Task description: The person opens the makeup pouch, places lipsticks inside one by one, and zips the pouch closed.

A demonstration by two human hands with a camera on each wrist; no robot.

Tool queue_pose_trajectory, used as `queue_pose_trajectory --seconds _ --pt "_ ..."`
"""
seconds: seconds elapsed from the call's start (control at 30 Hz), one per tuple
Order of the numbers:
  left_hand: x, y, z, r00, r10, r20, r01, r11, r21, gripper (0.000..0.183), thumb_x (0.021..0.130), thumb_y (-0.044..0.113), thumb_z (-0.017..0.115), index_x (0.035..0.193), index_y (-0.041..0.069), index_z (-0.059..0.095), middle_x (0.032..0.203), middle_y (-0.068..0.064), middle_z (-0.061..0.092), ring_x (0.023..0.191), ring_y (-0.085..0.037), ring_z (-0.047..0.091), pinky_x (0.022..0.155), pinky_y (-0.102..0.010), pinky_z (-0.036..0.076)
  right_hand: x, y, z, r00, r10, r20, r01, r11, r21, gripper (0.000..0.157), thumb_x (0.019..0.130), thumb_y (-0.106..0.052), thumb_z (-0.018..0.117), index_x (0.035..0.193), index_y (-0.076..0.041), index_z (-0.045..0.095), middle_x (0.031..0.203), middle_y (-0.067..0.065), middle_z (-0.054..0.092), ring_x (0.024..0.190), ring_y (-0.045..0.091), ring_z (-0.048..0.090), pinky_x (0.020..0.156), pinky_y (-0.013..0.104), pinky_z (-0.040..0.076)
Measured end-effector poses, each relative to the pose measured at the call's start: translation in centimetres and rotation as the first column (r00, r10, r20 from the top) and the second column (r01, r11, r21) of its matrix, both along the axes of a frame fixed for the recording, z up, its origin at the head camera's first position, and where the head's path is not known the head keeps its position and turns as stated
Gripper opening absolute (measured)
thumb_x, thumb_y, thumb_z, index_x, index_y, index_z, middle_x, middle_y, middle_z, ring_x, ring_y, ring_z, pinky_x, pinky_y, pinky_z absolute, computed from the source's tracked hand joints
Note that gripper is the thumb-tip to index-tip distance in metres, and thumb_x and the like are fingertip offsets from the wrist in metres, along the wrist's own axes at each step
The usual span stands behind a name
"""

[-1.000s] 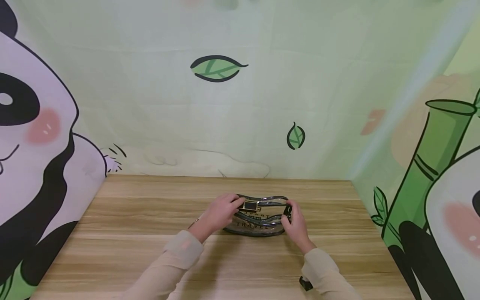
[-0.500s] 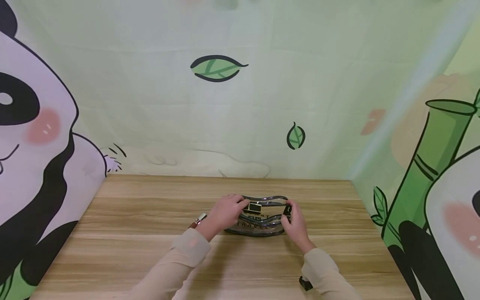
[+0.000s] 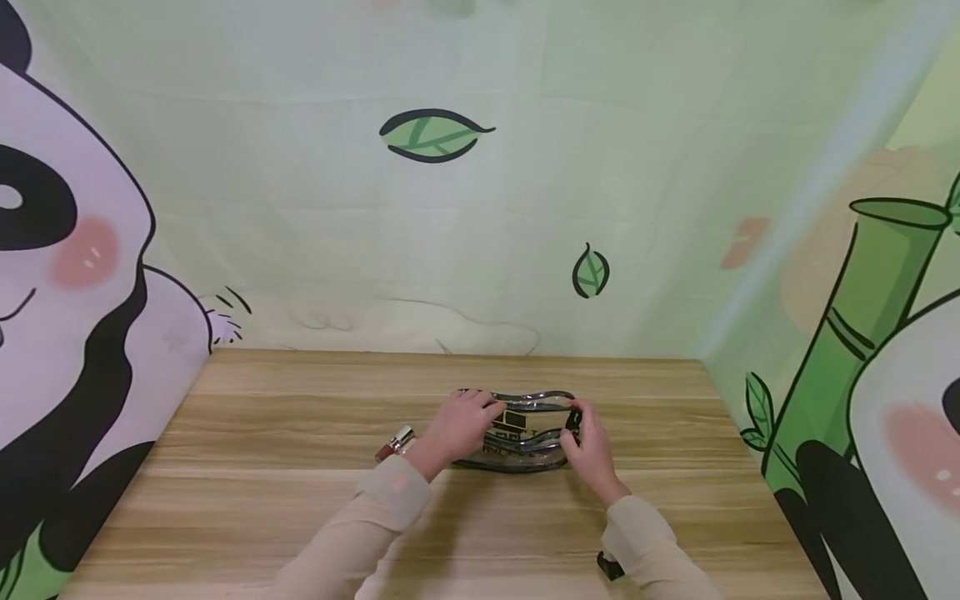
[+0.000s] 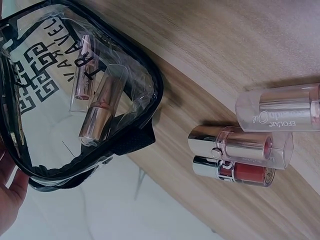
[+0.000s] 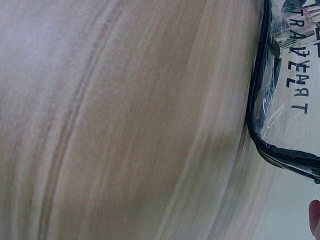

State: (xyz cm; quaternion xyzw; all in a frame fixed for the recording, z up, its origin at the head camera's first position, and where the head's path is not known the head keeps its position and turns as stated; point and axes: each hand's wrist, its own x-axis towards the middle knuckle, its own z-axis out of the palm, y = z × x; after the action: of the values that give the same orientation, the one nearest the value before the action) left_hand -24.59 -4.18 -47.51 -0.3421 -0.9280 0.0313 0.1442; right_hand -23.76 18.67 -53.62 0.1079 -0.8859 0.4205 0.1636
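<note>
A clear cosmetic bag (image 3: 517, 461) with black trim and printed lettering lies on the table with its opening upward. My left hand (image 3: 460, 427) is at the bag's left side, its fingers gripping a small black case with gold edges (image 3: 514, 420) at the opening. With thumb and fingers, my right hand (image 3: 592, 450) pinches the bag's right end. Inside the bag, the left wrist view shows two capped lipstick tubes, one gold (image 4: 103, 107) and one slim and pinkish (image 4: 86, 75). Only fingertips of the right hand appear in the right wrist view.
Left of the bag, in the left wrist view, lie a frosted tube (image 4: 275, 107), a gold-and-clear lipstick (image 4: 240, 145) and a red lip gloss (image 4: 247, 172). The wooden table (image 3: 285, 417) ends at a leaf-printed backdrop (image 3: 480, 250).
My left hand has shifted right with the black case, which now sits further over the bag's opening. More of the cosmetics behind the left wrist shows. The right hand has stayed put.
</note>
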Motion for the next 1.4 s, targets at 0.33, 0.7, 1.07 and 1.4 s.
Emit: queue_pose_trajectory --seconds 0.33,0.7,1.07,1.4 --pt "-0.2 0.5 0.0 0.996 0.047 0.074 -0.043 0.997 -0.059 0.036 0.080 0.010 0.056 0.115 0.021 0.057 0.112 0.001 0.058 0.102 -0.018 0.054 0.086 -0.036 0.045 -0.1 -0.1 -0.2 0.999 -0.008 -0.043 0.009 1.000 0.012 0.049 0.073 -0.007 0.049 0.120 0.003 0.040 0.119 0.021 0.047 0.110 0.034 0.047 0.092 0.048 0.039" --pt "-0.2 0.9 0.1 0.990 0.101 0.100 -0.093 0.992 -0.084 0.031 0.079 0.012 0.059 0.109 0.022 0.060 0.109 0.003 0.058 0.100 -0.016 0.053 0.085 -0.035 0.045 -0.1 0.0 -0.3 0.998 -0.006 -0.056 0.006 1.000 0.010 0.048 0.072 -0.005 0.049 0.118 0.005 0.041 0.117 0.021 0.048 0.106 0.035 0.048 0.089 0.048 0.040" --pt "-0.1 1.0 0.2 0.986 0.128 0.108 -0.119 0.989 -0.093 0.020 0.083 0.019 0.059 0.101 0.023 0.064 0.106 0.005 0.058 0.097 -0.015 0.053 0.082 -0.035 0.045 -0.1 -0.1 -0.2 0.999 -0.022 -0.025 0.022 1.000 0.004 0.047 0.072 -0.007 0.050 0.119 0.001 0.042 0.117 0.020 0.048 0.106 0.034 0.048 0.090 0.048 0.041" --pt "-0.1 1.1 0.2 0.986 0.134 0.104 -0.125 0.988 -0.087 0.019 0.083 0.017 0.058 0.099 0.023 0.065 0.106 0.006 0.058 0.096 -0.015 0.053 0.082 -0.035 0.045 -0.1 -0.1 -0.1 0.999 -0.016 -0.030 0.017 1.000 0.013 0.049 0.073 -0.007 0.050 0.119 0.003 0.041 0.118 0.021 0.048 0.107 0.035 0.048 0.089 0.049 0.041"
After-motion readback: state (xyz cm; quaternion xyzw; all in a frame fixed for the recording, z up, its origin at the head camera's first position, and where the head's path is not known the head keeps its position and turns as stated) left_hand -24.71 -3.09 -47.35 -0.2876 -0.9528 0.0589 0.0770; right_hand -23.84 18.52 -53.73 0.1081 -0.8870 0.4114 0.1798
